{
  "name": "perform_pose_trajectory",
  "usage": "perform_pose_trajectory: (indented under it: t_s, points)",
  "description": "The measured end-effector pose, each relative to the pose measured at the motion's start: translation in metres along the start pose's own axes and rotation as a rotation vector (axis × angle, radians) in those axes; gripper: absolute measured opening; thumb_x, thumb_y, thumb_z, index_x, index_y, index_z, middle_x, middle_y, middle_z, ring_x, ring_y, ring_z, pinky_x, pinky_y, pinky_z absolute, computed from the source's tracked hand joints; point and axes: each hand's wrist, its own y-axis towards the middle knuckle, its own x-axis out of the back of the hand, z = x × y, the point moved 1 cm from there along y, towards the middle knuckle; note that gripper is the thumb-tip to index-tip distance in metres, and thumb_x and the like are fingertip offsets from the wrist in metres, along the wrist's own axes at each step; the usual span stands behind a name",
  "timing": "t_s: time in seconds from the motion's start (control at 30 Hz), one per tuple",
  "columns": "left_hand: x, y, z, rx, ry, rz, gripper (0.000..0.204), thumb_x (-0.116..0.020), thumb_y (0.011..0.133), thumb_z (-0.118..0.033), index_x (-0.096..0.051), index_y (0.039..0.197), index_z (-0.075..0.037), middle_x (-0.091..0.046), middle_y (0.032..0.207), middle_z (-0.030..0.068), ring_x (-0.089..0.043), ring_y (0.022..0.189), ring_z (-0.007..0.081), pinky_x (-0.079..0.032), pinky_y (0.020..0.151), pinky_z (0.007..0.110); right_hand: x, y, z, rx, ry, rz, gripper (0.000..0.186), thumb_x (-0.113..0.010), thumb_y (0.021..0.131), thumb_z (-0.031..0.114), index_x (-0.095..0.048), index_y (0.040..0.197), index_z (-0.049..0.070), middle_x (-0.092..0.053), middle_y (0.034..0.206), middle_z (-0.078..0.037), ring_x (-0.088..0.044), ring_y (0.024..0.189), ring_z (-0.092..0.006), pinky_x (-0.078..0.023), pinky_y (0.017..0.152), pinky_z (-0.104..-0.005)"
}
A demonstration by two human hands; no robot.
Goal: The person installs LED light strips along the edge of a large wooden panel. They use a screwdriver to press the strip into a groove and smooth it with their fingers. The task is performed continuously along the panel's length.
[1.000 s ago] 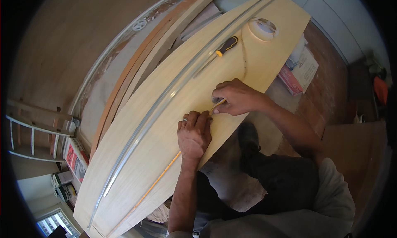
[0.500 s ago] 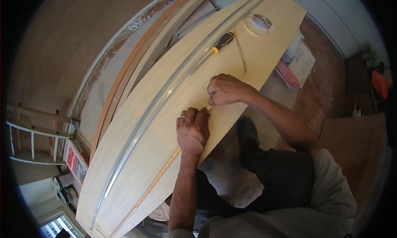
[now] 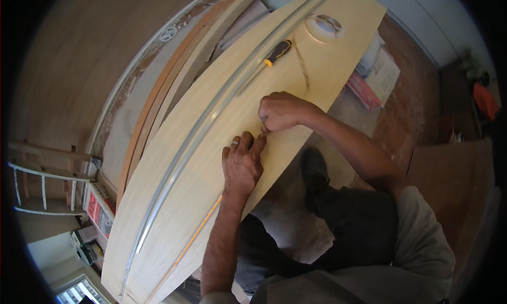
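A long pale wooden board [image 3: 185, 198] lies slantwise before me. My left hand [image 3: 243, 165] rests on its surface, palm down with fingers spread. Just beyond its fingertips, my right hand [image 3: 280, 113] is closed in a pinch against the board; what the fingers hold is hidden. A thin orange strip [image 3: 196, 234] runs lengthwise along the near part of the board and passes under my left wrist. Two slim metal strips [image 3: 177, 166] lie along the left side. Farther up are a screwdriver [image 3: 278, 53] with a black and yellow handle and a white roll [image 3: 324, 28] with a narrow tail.
Long timber planks [image 3: 158, 103] lie left of the board. A ladder [image 3: 47, 182] stands at far left, near red and white boxes [image 3: 100, 211]. Right of the board, a red and white package [image 3: 364, 90] lies on the floor. My shoe [image 3: 315, 169] is beside the board's right edge.
My left hand has slid slightly left, its fingers spreading a little more. The right hand stays pinched near the same spot on the board. The whole view has shifted a little.
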Motion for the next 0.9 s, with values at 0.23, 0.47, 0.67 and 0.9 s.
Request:
perform_pose_trajectory:
  t_s: [0.23,0.47,0.67,0.9]
  points:
    - [0.028,0.014,0.02,0.033,-0.565,0.1,0.024,-0.071,0.095,-0.006,-0.08,0.117,-0.005,-0.075,0.097,0.0135,-0.073,0.085,0.0257,-0.055,0.075,0.04,-0.003,0.004,0.008,-0.013,-0.057,-0.011,0.022,-0.071,0.074,0.02,-0.079,0.081,0.002,-0.079,0.093,-0.022,-0.078,0.089,-0.0395,-0.061,0.075,-0.0494]
    - [0.025,0.06,0.029,0.222,-0.34,0.292,0.017,-0.076,0.092,-0.01,-0.081,0.098,0.005,-0.077,0.076,0.0153,-0.075,0.068,0.0204,-0.058,0.066,0.036,-0.006,0.001,0.005,-0.032,-0.004,-0.076,0.022,-0.07,0.069,0.017,-0.08,0.084,0.004,-0.079,0.092,-0.019,-0.078,0.088,-0.038,-0.06,0.072,-0.0479]
    - [0.035,0.082,0.014,0.313,-0.179,0.531,0.019,-0.079,0.09,-0.018,-0.082,0.094,0.001,-0.078,0.094,0.0258,-0.079,0.094,0.0408,-0.062,0.087,0.047,-0.005,0.002,0.006,-0.067,0.046,-0.034,0.02,-0.069,0.07,0.014,-0.08,0.084,0.005,-0.078,0.086,-0.016,-0.077,0.084,-0.0357,-0.058,0.067,-0.0463]
    - [0.033,0.087,-0.007,0.315,0.097,0.59,0.019,-0.074,0.09,-0.015,-0.079,0.102,-0.001,-0.077,0.103,0.0291,-0.075,0.105,0.0473,-0.06,0.093,0.052,-0.002,-0.003,0.008,-0.028,0.07,-0.04,0.022,-0.07,0.075,0.016,-0.08,0.087,0.001,-0.078,0.088,-0.019,-0.078,0.086,-0.0377,-0.06,0.07,-0.0472]
